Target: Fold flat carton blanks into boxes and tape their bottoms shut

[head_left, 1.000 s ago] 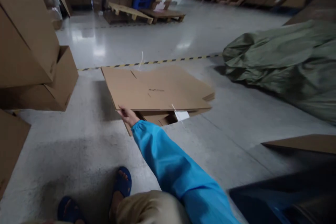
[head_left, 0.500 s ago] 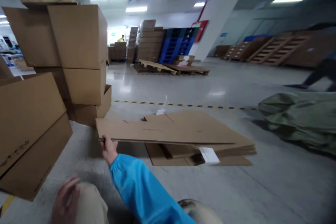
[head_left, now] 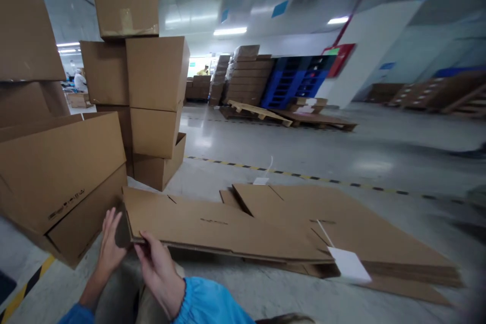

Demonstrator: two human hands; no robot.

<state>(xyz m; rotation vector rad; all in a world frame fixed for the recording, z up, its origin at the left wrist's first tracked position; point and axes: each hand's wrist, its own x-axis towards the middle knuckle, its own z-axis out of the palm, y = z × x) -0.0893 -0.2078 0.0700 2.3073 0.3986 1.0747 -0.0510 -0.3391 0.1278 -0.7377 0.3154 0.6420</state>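
My right hand, in a blue sleeve, pinches the near left corner of a flat, folded cardboard box, thumb on top and fingers beneath. That box is tilted up at the left, and its right end rests by a pile of flattened cardboard boxes on the floor. Close to the left end of the held box, my left hand is raised with its fingers stretched out. Whether it touches the cardboard I cannot tell. A white tag with a thin strip lies at the pile's near side.
Open-topped cartons stand close on the left. Behind them rises a tall stack of cartons. A black-and-yellow floor line runs past the pile. Farther back are wooden pallets and blue pallets.
My right hand has drawn the folded box nearer and away from the pile. My left hand has risen from beside my knee to the box's left end. The view has swung left.
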